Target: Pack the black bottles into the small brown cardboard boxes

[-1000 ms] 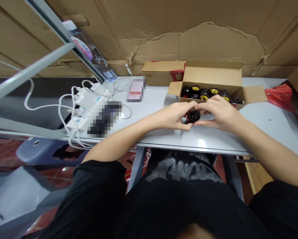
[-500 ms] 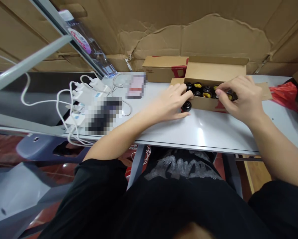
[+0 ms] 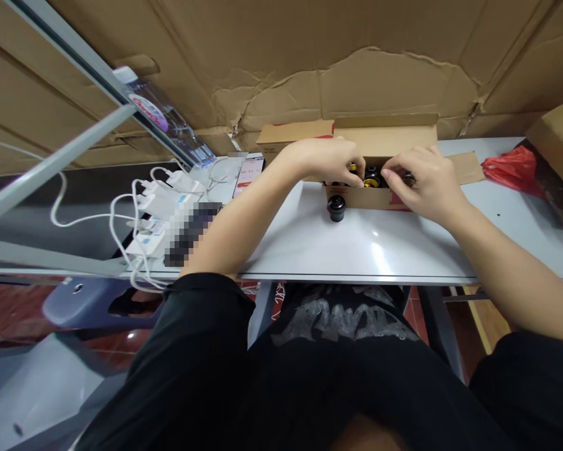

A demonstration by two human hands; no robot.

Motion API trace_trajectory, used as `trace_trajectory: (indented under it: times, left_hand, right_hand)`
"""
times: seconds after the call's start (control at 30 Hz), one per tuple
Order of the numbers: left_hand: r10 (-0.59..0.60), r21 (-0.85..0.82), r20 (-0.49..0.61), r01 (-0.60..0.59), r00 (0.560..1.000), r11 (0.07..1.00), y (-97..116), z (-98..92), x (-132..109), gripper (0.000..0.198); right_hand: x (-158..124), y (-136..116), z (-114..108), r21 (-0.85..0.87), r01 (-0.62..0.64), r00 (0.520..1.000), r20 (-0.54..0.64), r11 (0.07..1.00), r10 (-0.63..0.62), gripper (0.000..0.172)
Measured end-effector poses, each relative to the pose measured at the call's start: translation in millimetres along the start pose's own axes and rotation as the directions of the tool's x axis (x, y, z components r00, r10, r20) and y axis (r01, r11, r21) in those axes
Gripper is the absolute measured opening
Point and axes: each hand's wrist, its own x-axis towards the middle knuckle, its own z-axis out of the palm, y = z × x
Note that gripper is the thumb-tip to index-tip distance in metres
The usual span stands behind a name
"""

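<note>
An open cardboard box [image 3: 368, 199] on the desk holds several black round parts [image 3: 372, 176], some showing yellow, ring-like insides. My left hand [image 3: 335, 160] reaches into the box's left end from above. Its fingers are curled around one of these parts, mostly hidden by them. Over the box's right half is my right hand [image 3: 424, 181], its thumb and index finger drawn together among the parts; what they grip is hidden. One loose black part [image 3: 336, 208], with a round cap and narrower base, stands upright on the desk in front of the box.
Behind stands a closed cardboard box [image 3: 293, 130]. To the left are a phone [image 3: 249, 174], a blurred dark device [image 3: 191, 235], white chargers with cables [image 3: 168, 194] and a water bottle [image 3: 168, 119]. A red plastic bag [image 3: 511, 169] lies at right, beside another carton [image 3: 560, 144].
My left hand has left the loose black part on the desk and moved up into the box. My right hand stays at the box's right half. The camera view has shifted slightly.
</note>
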Motion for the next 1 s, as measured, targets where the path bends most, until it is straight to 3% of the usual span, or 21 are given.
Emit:
trace_trajectory:
  times: [0.17,0.37,0.47,0.53,0.57,0.63,0.77,0.87,1.0]
  left_hand:
    - [0.027,0.012,-0.085,-0.026,0.996,1.0,-4.8,11.3,5.9,0.033]
    - [-0.008,-0.049,-0.228,-0.004,0.974,0.999,-2.3,14.4,-4.3,0.028]
    - [-0.009,-0.058,-0.333,-0.012,0.943,0.998,12.0,4.8,-20.4,0.024]
    - [0.022,-0.059,-0.446,-0.053,0.895,0.997,26.4,-1.5,-32.8,0.025]
    - [-0.017,-0.043,-0.489,-0.004,0.872,0.999,34.7,-3.3,-39.2,0.026]
    - [0.039,-0.006,-0.508,-0.049,0.86,0.999,51.9,-2.3,-52.0,0.031]
    - [0.195,0.081,-0.426,-0.178,0.884,0.981,76.0,22.1,-74.1,0.035]
    - [0.266,0.172,-0.462,-0.208,0.846,0.963,75.4,53.5,-79.2,0.047]
    - [0.369,0.306,-0.507,-0.238,0.778,0.922,57.4,92.6,-68.7,0.051]
  right_hand:
    - [1.4,-0.6,-1.7,0.003,0.095,0.979,0.182,0.995,-0.094,0.035]
    - [3.7,0.3,-15.1,0.08,0.142,0.941,0.3,0.987,-0.16,0.047]
    - [4.8,-2.3,-23.0,0.079,0.13,0.927,0.344,0.988,-0.149,0.052]
    - [4.8,-3.4,-26.8,0.063,0.133,0.918,0.368,0.989,-0.147,0.052]
    - [4.5,-2.8,-28.0,0.052,0.146,0.915,0.373,0.988,-0.155,0.053]
    - [3.2,1.0,-29.1,0.02,0.197,0.911,0.364,0.98,-0.191,0.053]
    - [-0.5,13.3,-31.0,0.007,0.289,0.907,0.32,0.957,-0.276,0.056]
    - [-3.8,17.6,-33.3,0.071,0.266,0.886,0.374,0.961,-0.273,0.062]
    - [-13.6,25.2,-32.0,-0.034,0.183,0.919,0.362,0.982,-0.159,0.072]
